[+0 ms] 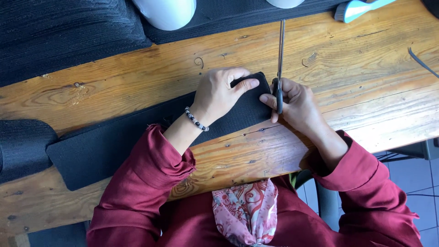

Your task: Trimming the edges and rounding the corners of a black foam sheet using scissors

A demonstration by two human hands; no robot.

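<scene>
A long strip of black fabric (114,142) lies slantwise across the wooden table (137,77). My left hand (218,93) presses flat on its right end, thumb stretched toward the edge. My right hand (295,104) grips the handles of a pair of scissors (280,55), whose long blades point away from me and lie closed or nearly closed along the strip's right edge. A beaded bracelet sits on my left wrist. Dark red sleeves cover both arms.
More black fabric is piled at the far left (64,32) and at the left edge (20,146). Two white rounded objects (165,11) stand at the far side. A light blue tool (359,8) lies at the far right. The table's near edge drops to a tiled floor.
</scene>
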